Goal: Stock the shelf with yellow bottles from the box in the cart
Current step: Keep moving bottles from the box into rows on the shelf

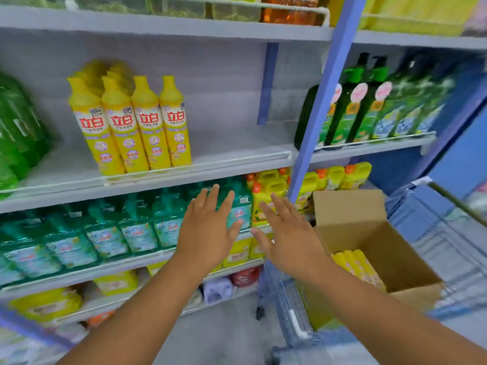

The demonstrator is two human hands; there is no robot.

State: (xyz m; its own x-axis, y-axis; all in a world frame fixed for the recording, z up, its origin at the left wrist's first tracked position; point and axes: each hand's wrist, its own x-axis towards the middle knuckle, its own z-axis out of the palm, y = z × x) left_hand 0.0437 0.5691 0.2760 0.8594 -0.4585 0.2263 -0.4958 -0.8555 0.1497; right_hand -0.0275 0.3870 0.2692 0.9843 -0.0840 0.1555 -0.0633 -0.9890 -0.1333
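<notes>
Head view: left hand and right hand both raised side by side before shelving, fingers spread straight, holding nothing. Shelf carries four yellow bottles upright in front row, more blurred behind, count unclear; bare space at its right. Cardboard box sits open in cart, lower right; three yellow bottles in box visible lying inside.

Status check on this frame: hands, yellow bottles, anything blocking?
Left hand and right hand open, no grip on anything. Yellow bottles lie in the box; four front the shelf row. Shelf space beside them unobstructed.
</notes>
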